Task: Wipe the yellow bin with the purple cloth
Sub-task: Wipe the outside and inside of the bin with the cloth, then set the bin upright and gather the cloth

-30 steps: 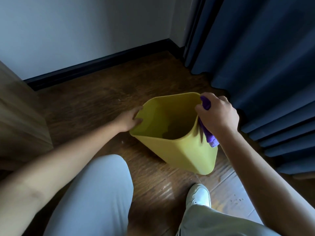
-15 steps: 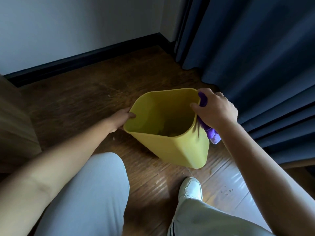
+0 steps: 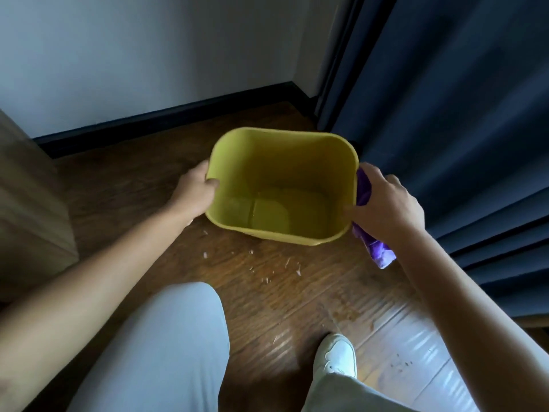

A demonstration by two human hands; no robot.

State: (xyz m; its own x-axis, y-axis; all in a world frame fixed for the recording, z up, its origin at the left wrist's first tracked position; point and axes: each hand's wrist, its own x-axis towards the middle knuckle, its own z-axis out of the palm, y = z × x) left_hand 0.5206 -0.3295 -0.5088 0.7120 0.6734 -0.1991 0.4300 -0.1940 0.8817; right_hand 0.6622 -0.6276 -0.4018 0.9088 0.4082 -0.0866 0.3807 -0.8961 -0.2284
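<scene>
The yellow bin (image 3: 267,162) stands upright on the wooden floor, its mouth open toward me and its inside bare. My left hand (image 3: 193,191) grips the bin's left rim, thumb hooked inside. My right hand (image 3: 386,203) holds the right rim with the purple cloth (image 3: 372,248) pressed against the bin's outer right wall. The cloth's loose end hangs out below my palm.
Small pale scraps (image 3: 267,269) lie scattered on the floor in front of the bin. Dark blue curtains (image 3: 460,129) hang close on the right. A wooden cabinet side (image 3: 29,203) stands at the left. My knee (image 3: 166,337) and white shoe (image 3: 335,358) are below.
The bin has gone from tilted toward me to upright, so its bottom now shows. Both hands stayed on its rims, and scraps now show on the floor in front.
</scene>
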